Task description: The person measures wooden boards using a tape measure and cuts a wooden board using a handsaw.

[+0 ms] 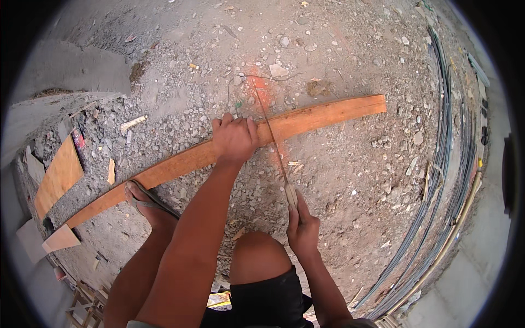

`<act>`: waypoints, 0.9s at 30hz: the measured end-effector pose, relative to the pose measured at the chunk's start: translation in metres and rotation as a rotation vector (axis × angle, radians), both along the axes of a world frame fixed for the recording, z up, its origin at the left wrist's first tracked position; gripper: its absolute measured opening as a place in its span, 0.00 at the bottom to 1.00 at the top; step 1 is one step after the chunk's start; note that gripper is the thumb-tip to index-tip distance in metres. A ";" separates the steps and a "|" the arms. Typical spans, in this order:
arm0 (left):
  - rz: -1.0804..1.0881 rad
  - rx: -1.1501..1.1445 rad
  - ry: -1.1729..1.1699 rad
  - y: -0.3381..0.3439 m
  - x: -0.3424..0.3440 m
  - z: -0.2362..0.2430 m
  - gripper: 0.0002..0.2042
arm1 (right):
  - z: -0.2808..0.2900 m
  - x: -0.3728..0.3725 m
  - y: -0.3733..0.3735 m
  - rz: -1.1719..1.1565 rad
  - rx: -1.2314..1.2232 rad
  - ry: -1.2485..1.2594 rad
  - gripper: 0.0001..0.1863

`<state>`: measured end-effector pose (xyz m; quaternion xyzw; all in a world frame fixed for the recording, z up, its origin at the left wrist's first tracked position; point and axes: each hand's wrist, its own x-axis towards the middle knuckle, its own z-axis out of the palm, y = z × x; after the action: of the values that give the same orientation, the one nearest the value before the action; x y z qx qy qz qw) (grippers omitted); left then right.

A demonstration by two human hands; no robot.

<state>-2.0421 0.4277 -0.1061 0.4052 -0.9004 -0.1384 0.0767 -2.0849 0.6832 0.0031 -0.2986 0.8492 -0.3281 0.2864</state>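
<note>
We see bright, even daylight over the gravel ground [339,180], with soft, short shadows and no harsh glare. The centre is sharp. Toward the rim straight edges bow strongly, detail smears, and a black vignette closes the corners.

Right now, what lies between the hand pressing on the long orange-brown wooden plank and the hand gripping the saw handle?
In the head view, the thin saw blade runs between the left hand on the plank and the right hand, over bare gravel ground.
</note>
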 end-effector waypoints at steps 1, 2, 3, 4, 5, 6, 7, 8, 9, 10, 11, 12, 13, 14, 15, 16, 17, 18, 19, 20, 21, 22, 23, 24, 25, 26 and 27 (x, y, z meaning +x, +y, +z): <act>-0.008 0.011 0.014 0.003 -0.005 -0.001 0.22 | -0.022 -0.017 -0.040 0.025 0.030 0.000 0.22; -0.009 0.042 0.014 0.007 -0.011 -0.001 0.22 | -0.025 -0.033 -0.075 0.030 0.032 0.029 0.22; -0.005 0.058 -0.008 0.007 -0.010 -0.002 0.22 | -0.024 -0.039 -0.097 0.041 0.019 0.037 0.22; -0.004 0.063 -0.034 0.007 0.002 0.000 0.22 | -0.020 -0.026 -0.087 0.041 0.023 0.010 0.22; 0.005 0.064 -0.066 0.005 0.010 0.002 0.22 | -0.014 -0.013 -0.068 0.032 0.052 -0.009 0.23; 0.017 0.047 -0.078 -0.005 0.010 0.000 0.22 | -0.013 -0.006 -0.052 0.026 0.063 -0.008 0.24; 0.029 0.038 -0.085 -0.010 0.013 -0.004 0.22 | -0.003 0.008 -0.016 -0.002 0.044 -0.028 0.24; 0.009 0.041 -0.051 -0.004 0.006 -0.002 0.22 | 0.019 0.016 0.030 -0.030 0.045 -0.036 0.24; -0.011 0.038 -0.015 -0.001 -0.001 0.001 0.21 | 0.047 0.018 0.057 -0.038 0.098 -0.036 0.23; -0.002 0.028 -0.020 -0.005 -0.001 0.005 0.21 | 0.066 0.021 0.064 -0.049 0.136 -0.048 0.23; -0.010 0.028 -0.017 -0.003 -0.003 0.004 0.21 | 0.060 0.019 0.056 -0.043 0.133 -0.048 0.23; -0.018 0.028 -0.013 -0.002 -0.003 0.003 0.21 | 0.047 0.014 0.041 -0.019 0.109 -0.003 0.23; -0.015 0.017 -0.013 -0.004 0.001 0.000 0.21 | 0.029 0.009 0.018 0.002 0.077 0.042 0.23; -0.006 0.026 0.012 0.002 0.000 -0.003 0.21 | 0.010 -0.004 -0.016 0.010 0.085 0.034 0.23; 0.001 0.035 0.038 0.005 -0.004 -0.006 0.21 | -0.009 -0.021 -0.058 0.016 0.095 0.029 0.23; 0.001 0.057 0.036 0.010 -0.005 -0.004 0.21 | -0.019 -0.031 -0.086 0.012 0.052 0.059 0.23; -0.003 0.049 0.012 0.002 -0.008 -0.001 0.21 | -0.025 -0.034 -0.101 0.012 -0.002 0.083 0.23; -0.012 0.049 -0.019 0.002 -0.001 0.001 0.21 | -0.017 -0.023 -0.089 0.013 0.016 0.065 0.23; -0.012 0.068 -0.037 0.010 0.012 0.003 0.21 | -0.003 -0.009 -0.068 0.013 0.096 0.010 0.23; -0.006 0.063 -0.067 0.002 0.018 0.000 0.21 | 0.001 0.000 -0.055 0.016 0.143 -0.027 0.23; 0.004 0.062 -0.092 -0.007 0.018 -0.003 0.22 | 0.013 0.010 -0.020 0.003 0.094 -0.025 0.24; 0.006 0.050 -0.069 -0.004 0.010 -0.002 0.22 | 0.033 0.016 0.024 -0.013 0.071 -0.024 0.24; 0.006 0.062 -0.067 -0.001 0.002 0.002 0.22 | 0.050 0.016 0.043 -0.013 0.083 -0.022 0.24; 0.003 0.042 -0.030 -0.001 -0.001 0.003 0.22 | 0.064 0.017 0.052 -0.010 0.146 -0.040 0.24; 0.000 0.021 0.006 -0.002 -0.002 0.005 0.23 | 0.071 0.018 0.056 -0.007 0.207 -0.057 0.25; -0.011 0.030 0.008 0.004 -0.003 0.003 0.23 | 0.053 0.011 0.041 0.017 0.102 0.010 0.24; -0.006 0.021 -0.008 0.001 0.004 0.000 0.23 | 0.028 0.008 0.013 0.015 0.067 0.006 0.23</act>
<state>-2.0385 0.4285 -0.1060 0.4037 -0.9005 -0.1465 0.0682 -2.0766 0.6966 0.0313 -0.2960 0.8584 -0.2965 0.2961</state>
